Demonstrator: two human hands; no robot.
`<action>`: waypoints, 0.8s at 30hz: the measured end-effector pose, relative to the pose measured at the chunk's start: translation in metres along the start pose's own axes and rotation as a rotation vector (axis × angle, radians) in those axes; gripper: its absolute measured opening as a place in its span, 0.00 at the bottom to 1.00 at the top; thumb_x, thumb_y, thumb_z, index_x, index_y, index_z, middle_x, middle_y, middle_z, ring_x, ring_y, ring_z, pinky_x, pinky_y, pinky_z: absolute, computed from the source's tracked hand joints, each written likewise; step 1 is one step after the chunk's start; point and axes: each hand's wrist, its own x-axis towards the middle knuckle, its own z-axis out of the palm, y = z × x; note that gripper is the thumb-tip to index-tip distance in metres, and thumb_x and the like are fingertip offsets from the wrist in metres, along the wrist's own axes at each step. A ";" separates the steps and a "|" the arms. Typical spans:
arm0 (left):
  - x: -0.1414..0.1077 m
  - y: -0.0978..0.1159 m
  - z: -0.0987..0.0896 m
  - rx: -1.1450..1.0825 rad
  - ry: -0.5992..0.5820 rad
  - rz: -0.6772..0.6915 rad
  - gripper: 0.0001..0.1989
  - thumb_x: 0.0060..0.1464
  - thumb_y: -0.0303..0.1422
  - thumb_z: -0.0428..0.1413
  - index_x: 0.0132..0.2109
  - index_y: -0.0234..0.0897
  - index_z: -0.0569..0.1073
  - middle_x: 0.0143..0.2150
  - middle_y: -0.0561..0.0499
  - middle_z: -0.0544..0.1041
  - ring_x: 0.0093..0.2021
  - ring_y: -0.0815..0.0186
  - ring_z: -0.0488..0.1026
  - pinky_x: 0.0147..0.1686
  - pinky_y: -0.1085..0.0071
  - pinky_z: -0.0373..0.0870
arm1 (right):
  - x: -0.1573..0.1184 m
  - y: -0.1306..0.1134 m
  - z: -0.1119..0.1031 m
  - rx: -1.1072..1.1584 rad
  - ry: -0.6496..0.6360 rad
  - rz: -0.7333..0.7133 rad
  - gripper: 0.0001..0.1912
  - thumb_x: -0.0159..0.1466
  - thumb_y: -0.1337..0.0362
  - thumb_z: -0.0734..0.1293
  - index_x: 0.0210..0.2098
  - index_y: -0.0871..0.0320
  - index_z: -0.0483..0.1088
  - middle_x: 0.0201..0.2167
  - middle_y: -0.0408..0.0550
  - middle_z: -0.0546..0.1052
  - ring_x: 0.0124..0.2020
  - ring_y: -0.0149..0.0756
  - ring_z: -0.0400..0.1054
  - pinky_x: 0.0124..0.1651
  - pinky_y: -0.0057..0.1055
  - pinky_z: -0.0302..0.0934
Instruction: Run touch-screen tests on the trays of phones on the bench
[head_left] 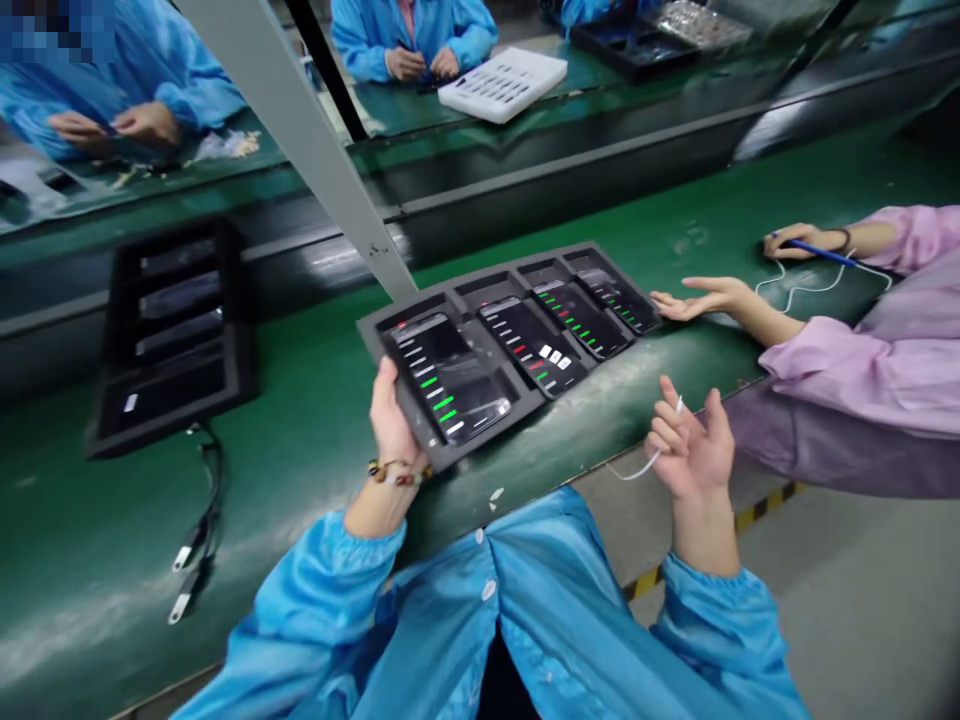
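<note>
My left hand [391, 418] grips the left end of a black foam tray [409, 410], fingers underneath and thumb at the edge. Several phones lie in its pockets, screens lit with rows of white, green and red bars; the leftmost phone [450, 375] is closest to that hand. One phone [529, 345] has small white labels on its screen. Palm up, my right hand [694, 445] hovers past the bench edge, apart from the tray. Its fingers are partly curled around a thin white cord [637, 472], with the thumb apart.
Another black tray [244, 380] with phones sits left, beside black cables [201, 540]. A grey post [300, 140] rises behind my tray. At right, a co-worker's open hand [705, 297] nears the tray; their other hand holds a blue pen [821, 250]. Across stands a white tray [502, 85].
</note>
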 end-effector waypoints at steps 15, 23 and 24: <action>0.101 -0.061 0.172 -0.218 -0.418 -0.243 0.32 0.74 0.54 0.52 0.70 0.36 0.73 0.72 0.36 0.76 0.75 0.50 0.71 0.76 0.48 0.63 | -0.020 0.049 -0.006 -0.557 0.049 -0.069 0.22 0.63 0.45 0.80 0.46 0.55 0.86 0.36 0.48 0.78 0.33 0.31 0.66 0.34 0.29 0.65; 0.045 -0.036 0.098 0.168 -0.702 -0.136 0.32 0.72 0.52 0.58 0.73 0.40 0.74 0.80 0.41 0.65 0.82 0.47 0.59 0.80 0.51 0.53 | -0.052 0.044 0.039 -1.056 -0.715 -0.003 0.13 0.76 0.53 0.70 0.48 0.49 0.86 0.43 0.49 0.84 0.45 0.40 0.78 0.52 0.38 0.72; 0.026 -0.023 0.071 0.205 -0.816 -0.087 0.29 0.70 0.50 0.61 0.70 0.41 0.78 0.77 0.41 0.70 0.79 0.48 0.66 0.79 0.52 0.59 | -0.060 0.055 0.050 -1.031 -0.904 0.097 0.13 0.77 0.54 0.69 0.49 0.47 0.86 0.44 0.48 0.84 0.46 0.40 0.79 0.52 0.38 0.73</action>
